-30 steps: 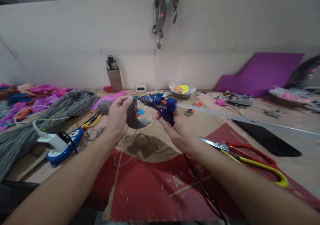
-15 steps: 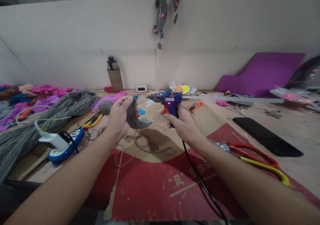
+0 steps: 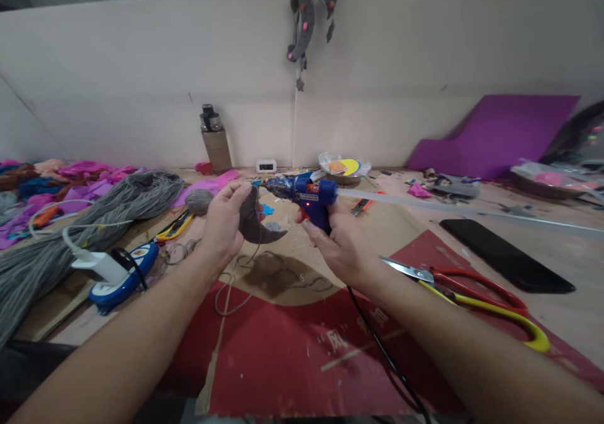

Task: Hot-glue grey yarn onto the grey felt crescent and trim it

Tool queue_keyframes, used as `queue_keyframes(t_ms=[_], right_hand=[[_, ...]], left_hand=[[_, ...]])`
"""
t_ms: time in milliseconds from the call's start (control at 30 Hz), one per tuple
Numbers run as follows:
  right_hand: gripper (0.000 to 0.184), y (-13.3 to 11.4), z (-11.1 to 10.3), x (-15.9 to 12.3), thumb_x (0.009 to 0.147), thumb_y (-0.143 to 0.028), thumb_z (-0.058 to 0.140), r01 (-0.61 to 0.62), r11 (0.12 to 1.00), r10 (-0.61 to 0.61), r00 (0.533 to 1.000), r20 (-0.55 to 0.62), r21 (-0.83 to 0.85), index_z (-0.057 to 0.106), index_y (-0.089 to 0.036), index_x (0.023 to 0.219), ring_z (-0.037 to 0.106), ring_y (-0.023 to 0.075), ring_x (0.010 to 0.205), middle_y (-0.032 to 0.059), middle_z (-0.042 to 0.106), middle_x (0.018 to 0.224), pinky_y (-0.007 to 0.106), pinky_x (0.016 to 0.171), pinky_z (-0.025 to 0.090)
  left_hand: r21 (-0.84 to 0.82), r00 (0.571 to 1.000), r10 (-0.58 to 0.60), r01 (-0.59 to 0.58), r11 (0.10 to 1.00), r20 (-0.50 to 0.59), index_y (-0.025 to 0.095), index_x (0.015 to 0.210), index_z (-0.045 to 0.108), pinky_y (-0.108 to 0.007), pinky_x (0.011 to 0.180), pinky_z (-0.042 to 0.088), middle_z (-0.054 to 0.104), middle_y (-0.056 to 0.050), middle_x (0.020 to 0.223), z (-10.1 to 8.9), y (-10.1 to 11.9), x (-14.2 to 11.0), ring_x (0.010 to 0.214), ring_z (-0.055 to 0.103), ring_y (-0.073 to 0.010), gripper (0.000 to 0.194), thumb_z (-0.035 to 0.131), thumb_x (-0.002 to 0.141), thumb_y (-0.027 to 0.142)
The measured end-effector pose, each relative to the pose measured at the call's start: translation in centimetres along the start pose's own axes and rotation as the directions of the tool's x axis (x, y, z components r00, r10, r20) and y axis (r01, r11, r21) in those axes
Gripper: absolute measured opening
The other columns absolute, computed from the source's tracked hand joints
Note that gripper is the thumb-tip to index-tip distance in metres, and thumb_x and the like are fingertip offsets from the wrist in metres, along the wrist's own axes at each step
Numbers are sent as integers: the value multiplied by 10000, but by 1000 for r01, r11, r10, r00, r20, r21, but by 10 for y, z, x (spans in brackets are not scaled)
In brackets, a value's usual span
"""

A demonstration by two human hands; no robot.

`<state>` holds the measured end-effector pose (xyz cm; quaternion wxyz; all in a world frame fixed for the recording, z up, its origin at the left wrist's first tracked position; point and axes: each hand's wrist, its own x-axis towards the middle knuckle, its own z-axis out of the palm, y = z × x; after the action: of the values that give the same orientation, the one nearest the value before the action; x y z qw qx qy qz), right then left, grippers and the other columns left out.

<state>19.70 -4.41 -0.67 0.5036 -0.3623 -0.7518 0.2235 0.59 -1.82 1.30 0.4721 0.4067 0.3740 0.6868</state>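
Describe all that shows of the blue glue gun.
The blue glue gun looks plastic, with a stained front, pale label and lit red light. A translucent stick runs from its rear; a black cord hangs below. Held over cardboard by the right hand, it lies roughly level, its nozzle close to the gray crescent; contact is unclear.

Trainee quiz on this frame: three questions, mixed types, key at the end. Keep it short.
1. What tool is the right hand gripping?
2. The left hand holds: A) a black phone, B) a gray crescent, C) a box cutter.
3. True or false: both handles of the scissors are yellow.

Key: 1. A blue glue gun. 2. B. 3. False; one handle is red.
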Motion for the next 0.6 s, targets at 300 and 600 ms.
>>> queue_keyframes(t_ms=[300,600], right_hand=[[168,-5,-1,0,900,-224,515,-30,999,30,1000,0,-21,531,-198,1065,600,191,787,88,652,967,359,717,499],[114,18,-13,17,804,-204,565,-346,932,347,938,18,109,541,-200,915,523,131,514,-24,564,636,264,502,444]], left_hand=[[-11,1000,1,-1,1000,22,171,773,592,-244,460,515,597,34,622,-2,0,2,485,556,-106,248,770,683,319],[-41,999,-15,16,999,43,171,801,595,-236,475,524,630,19,693,-2,3,0,515,574,-103,238,754,706,322]])
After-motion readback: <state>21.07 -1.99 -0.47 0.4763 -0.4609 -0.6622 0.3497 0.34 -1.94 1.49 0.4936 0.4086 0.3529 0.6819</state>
